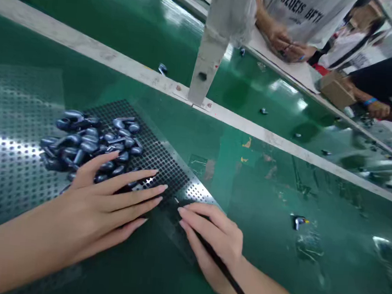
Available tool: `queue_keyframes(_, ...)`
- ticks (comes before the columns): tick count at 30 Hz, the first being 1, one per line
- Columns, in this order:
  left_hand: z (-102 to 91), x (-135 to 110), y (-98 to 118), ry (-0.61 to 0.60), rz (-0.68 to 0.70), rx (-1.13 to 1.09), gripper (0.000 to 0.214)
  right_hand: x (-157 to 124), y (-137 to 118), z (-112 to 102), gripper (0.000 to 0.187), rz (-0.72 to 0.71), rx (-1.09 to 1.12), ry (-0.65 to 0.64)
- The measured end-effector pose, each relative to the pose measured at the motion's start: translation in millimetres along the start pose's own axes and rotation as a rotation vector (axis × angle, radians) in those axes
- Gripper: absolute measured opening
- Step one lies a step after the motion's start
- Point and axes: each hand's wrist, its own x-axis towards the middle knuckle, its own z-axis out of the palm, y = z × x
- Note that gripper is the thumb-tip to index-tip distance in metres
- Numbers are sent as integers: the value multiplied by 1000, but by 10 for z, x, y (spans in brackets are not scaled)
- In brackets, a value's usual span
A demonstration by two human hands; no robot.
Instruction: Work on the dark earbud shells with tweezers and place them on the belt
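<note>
A heap of glossy dark-blue earbuds point(89, 145) lies on a perforated sheet point(168, 156). Over the near edge of the heap is my left hand point(109, 208), its fingers outstretched and spread, palm down. The thumb side borders the earbuds; I cannot tell whether the fingers press on any of them. My right hand point(212, 239) is just right of the left fingertips, by the sheet's near right edge. It grips a slim black pen-like tool point(222, 264) whose light, thin tip points up and left. The tool's middle is partly hidden by the fingers.
A pale rail point(120, 71) crosses the green work surface point(198, 120), with a grey upright post point(212, 44) on it. A single earbud point(299, 222) sits to the right. Beyond the rail, more earbuds are scattered on a green strip, and co-workers' hands point(285, 45) are busy.
</note>
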Motion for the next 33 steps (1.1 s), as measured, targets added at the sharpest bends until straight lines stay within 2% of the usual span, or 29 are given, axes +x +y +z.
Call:
queue_keyframes(4, -9, 33, 13, 34, -10, -19, 43, 31, 77, -30, 22, 140, 277, 65)
queue_keyframes(8, -25, 49, -35, 25, 17, -51, 45, 41, 189, -41, 24, 367, 630, 77)
queue_keyframes(11, -78, 95, -134, 11, 115, -87, 54, 72, 247, -42, 13, 518, 846, 72)
queue_keyframes(13, -151, 160, -264, -2, 113, -166, 57, 108, 258, -46, 15, 624, 962, 75)
queue_keyframes(15, -250, 257, -482, -16, 3, -237, 50, 139, 255, -46, 20, 705, 1057, 111)
queue_keyframes(18, -410, 474, -993, 44, -343, -178, 29, 160, 258, -25, 22, 757, 1135, 214)
queue_keyframes(19, -453, 566, -1197, 86, -431, -128, 30, 162, 263, -13, 23, 763, 1149, 241)
queue_keyframes(22, -512, 885, -1807, 114, -563, -34, 31, 171, 274, 8, 29, 816, 1180, 275)
queue_keyframes(25, -438, 1221, -2276, 68, -657, 14, 32, 197, 262, -12, 39, 900, 1218, 273)
queue_keyframes(28, -275, 1515, -2561, -4, -724, 48, 33, 222, 252, -42, 45, 917, 1262, 281)
queue_keyframes(33, -69, 1798, -2814, -117, -792, 64, 34, 224, 327, -20, 46, 922, 1300, 279)
